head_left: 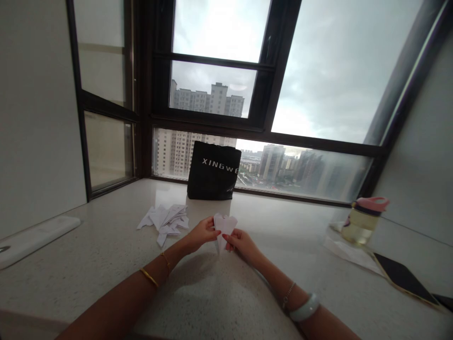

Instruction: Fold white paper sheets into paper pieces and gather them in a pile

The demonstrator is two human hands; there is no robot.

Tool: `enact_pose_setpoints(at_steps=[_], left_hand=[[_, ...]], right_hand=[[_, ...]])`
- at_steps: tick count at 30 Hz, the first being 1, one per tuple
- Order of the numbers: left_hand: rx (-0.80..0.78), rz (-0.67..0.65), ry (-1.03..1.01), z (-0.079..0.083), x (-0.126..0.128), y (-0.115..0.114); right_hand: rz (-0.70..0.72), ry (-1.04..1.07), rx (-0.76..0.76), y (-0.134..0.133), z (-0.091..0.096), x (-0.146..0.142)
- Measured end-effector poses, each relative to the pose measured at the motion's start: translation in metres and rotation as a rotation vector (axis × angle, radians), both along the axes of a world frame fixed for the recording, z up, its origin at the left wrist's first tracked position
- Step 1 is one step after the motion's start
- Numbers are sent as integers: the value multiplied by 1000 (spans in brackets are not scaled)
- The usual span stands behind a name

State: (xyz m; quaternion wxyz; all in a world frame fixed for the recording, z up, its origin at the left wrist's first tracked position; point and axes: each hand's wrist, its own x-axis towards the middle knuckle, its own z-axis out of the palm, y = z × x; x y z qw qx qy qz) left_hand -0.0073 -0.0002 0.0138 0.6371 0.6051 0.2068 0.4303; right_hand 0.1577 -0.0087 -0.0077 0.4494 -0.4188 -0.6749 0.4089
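A folded piece of white paper [225,224], broad at the top and narrowing to a point below, is held up between both hands just above the countertop. My left hand [202,234] pinches its left edge with thumb and fingers. On the other side, my right hand [241,242] grips the paper's lower right, thumb in front. Left of my left hand lies a loose pile of white folded paper pieces [168,219], overlapping one another.
A black bag [214,172] with white lettering stands by the window. At right are a bottle with a pink lid [363,222], white paper [350,252] and a dark flat tablet-like device [405,278]. A long white object [38,238] lies at left on the speckled countertop [198,302].
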Motion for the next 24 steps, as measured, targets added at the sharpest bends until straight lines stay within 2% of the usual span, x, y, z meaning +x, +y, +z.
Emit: enact_pose_setpoints(at_steps=[6, 10, 12, 15, 18, 21, 24], left_hand=[[95, 8, 35, -2, -1, 2], [175, 64, 110, 1, 1, 0], [223, 133, 176, 6, -1, 3], [288, 315, 321, 16, -16, 13], [321, 587, 524, 23, -48, 27], [291, 864, 737, 22, -85, 38], [219, 1022, 908, 15, -110, 45]], right_hand=[[-92, 38, 34, 5, -4, 2], [-64, -5, 9, 3, -2, 2], [-53, -29, -5, 1, 1, 2], [-69, -50, -19, -1, 3, 2], [-91, -61, -32, 0, 3, 4], [-105, -63, -41, 3, 1, 8], [-108, -62, -46, 5, -3, 10]])
